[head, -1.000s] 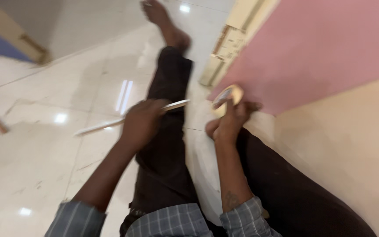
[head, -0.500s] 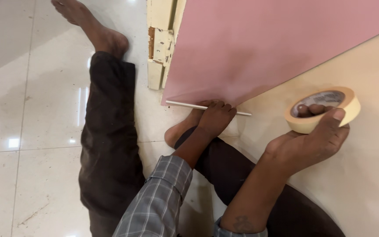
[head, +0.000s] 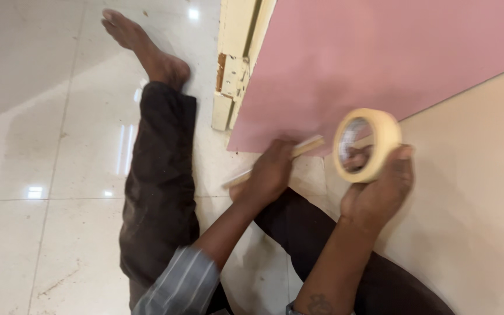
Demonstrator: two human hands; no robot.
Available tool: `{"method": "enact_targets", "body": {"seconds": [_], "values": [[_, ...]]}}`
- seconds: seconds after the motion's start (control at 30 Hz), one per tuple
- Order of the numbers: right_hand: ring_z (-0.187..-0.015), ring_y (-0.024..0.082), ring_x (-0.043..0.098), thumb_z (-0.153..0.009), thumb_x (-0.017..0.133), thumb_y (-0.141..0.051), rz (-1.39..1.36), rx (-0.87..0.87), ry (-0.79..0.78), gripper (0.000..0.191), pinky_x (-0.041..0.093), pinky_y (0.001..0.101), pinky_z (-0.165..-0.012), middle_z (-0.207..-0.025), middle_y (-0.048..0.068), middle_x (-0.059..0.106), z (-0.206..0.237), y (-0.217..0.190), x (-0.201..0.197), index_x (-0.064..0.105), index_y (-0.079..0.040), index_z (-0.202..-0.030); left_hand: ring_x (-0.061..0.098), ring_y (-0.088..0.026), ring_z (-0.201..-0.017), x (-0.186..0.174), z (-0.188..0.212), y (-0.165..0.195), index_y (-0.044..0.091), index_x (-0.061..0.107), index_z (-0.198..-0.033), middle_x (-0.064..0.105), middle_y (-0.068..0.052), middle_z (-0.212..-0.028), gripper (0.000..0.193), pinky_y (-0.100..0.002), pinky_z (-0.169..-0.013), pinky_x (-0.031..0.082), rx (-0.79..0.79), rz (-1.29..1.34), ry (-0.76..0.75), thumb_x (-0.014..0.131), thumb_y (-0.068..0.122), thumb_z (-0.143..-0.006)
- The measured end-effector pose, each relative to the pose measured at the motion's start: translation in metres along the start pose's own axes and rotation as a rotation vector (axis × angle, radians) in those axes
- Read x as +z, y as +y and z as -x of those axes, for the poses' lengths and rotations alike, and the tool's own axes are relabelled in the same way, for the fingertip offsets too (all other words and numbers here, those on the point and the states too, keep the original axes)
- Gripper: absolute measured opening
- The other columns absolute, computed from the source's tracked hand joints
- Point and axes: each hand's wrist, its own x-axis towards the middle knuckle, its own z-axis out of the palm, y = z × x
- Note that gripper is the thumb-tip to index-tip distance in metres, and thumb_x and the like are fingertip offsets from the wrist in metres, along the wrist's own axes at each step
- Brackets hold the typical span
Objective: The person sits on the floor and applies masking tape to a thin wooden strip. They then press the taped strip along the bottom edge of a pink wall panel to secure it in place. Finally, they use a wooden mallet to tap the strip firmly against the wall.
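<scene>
1. Our right hand (head: 377, 189) grips a roll of cream masking tape (head: 364, 144), fingers curled up around its lower rim and thumb inside the core; the roll stands on edge in front of the wall, its open centre facing us
2. Our left hand (head: 269, 175) is clenched around a thin pale stick (head: 307, 146), which lies along the bottom edge of the pink wall panel (head: 368, 52); one end pokes out past the knuckles toward the tape, the other shows below the wrist
3. The two hands sit near each other, not touching
4. We sit on the glossy tiled floor (head: 42, 175), one dark-trousered leg (head: 158, 175) stretched out with a bare foot (head: 144, 44) beside a chipped cream door frame (head: 234, 64); the beige wall (head: 473, 192) runs to the right
</scene>
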Motion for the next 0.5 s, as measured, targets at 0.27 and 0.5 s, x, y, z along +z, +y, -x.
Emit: {"method": "enact_targets", "body": {"seconds": [0.27, 0.5], "values": [[-0.098, 0.014, 0.063, -0.103, 0.068, -0.022, 0.333, 0.148, -0.681, 0.029, 0.05, 0.0323, -0.101, -0.105, 0.01, 0.071, 0.023, 0.019, 0.042, 0.067, 0.002, -0.119, 0.058, -0.009, -0.058, -0.149, 0.026, 0.068, -0.001, 0.059, -0.105, 0.067, -0.008, -0.086, 0.032, -0.024, -0.049, 0.05, -0.184, 0.671, 0.394, 0.078, 0.023, -0.096], [-0.121, 0.018, 0.063, -0.095, 0.071, -0.014, 0.237, 0.138, -0.899, 0.028, 0.053, 0.037, -0.102, -0.13, 0.009, 0.067, 0.005, 0.027, 0.076, 0.065, 0.001, -0.119, 0.057, -0.004, -0.059, -0.165, 0.0, 0.122, -0.004, 0.064, -0.12, 0.069, -0.006, -0.087, 0.04, -0.02, -0.049, 0.046, -0.16, 0.703, 0.294, 0.078, 0.02, -0.091]]}}
